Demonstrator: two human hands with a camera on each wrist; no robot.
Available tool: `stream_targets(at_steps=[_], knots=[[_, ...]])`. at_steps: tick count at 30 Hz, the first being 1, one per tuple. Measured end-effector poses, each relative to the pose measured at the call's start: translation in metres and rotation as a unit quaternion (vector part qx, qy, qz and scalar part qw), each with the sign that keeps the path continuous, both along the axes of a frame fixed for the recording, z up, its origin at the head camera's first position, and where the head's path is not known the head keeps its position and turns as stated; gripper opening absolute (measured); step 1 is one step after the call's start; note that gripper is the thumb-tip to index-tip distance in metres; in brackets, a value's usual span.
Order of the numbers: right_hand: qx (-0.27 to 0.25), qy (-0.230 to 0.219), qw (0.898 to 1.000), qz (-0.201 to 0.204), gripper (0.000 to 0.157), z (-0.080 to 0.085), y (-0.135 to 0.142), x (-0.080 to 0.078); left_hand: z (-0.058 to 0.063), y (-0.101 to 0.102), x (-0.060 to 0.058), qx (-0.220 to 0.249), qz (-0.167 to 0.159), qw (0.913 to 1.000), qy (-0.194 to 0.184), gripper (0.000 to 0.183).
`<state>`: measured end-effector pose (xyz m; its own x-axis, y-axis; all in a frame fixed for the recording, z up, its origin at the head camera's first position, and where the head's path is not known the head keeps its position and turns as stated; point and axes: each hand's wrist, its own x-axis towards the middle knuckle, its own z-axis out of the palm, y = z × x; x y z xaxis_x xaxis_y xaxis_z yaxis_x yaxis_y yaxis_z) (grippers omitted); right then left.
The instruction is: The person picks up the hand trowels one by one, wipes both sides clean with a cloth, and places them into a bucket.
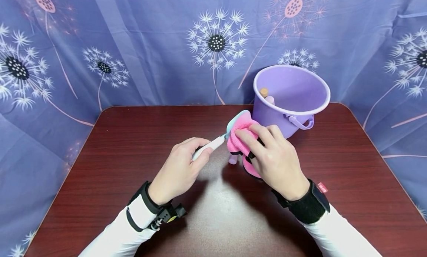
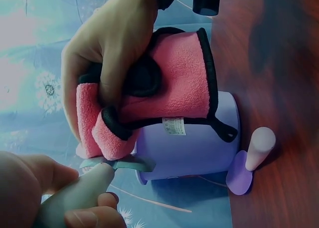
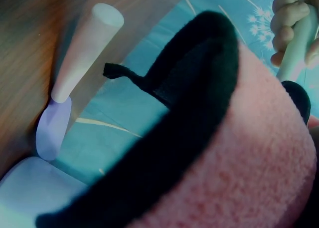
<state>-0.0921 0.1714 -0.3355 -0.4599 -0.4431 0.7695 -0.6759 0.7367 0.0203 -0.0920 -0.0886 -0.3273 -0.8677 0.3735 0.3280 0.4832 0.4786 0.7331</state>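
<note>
Gripping white-handled tool (image 1: 216,143) in left hand (image 1: 180,166), angled lengthwise forward-right, clutching pink cloth (image 1: 235,142) against its blade (image 1: 234,122) with nearer right hand (image 1: 276,158)!

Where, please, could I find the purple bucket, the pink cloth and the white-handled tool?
Purple bucket (image 1: 295,89), head view, on its inner wall.
Pink cloth (image 2: 180,76), left wrist view, on its fleecy surface.
White-handled tool (image 1: 215,143), head view, on its handle.

White label (image 2: 174,126) on pink cloth (image 2: 182,73), red tag (image 1: 322,187) on black wristband (image 1: 308,205); print on both too small to read
</note>
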Motion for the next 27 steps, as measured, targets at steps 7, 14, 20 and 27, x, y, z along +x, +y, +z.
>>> stream_targets(at_steps=[7, 14, 20, 27], knots=[[0.028, 0.008, 0.999, 0.03, 0.062, 0.0018, -0.0015, 0.0026, -0.0003, 0.0004, 0.0004, -0.003, 0.001, 1.0, -0.004, 0.012], [0.055, 0.012, 0.997, 0.055, 0.052, 0.0037, -0.0027, 0.0027, 0.0005, -0.0001, 0.0001, -0.004, 0.002, 1.0, -0.004, 0.013], [0.072, 0.012, 0.995, 0.067, 0.046, 0.0038, -0.0026, 0.0022, 0.0042, -0.0013, 0.0, 0.002, 0.004, 0.9999, -0.013, 0.013], [0.075, 0.004, 0.995, 0.067, 0.051, 0.0031, 0.0002, 0.0007, 0.0061, -0.0027, 0.0004, 0.007, 0.004, 0.9997, -0.022, 0.012]])
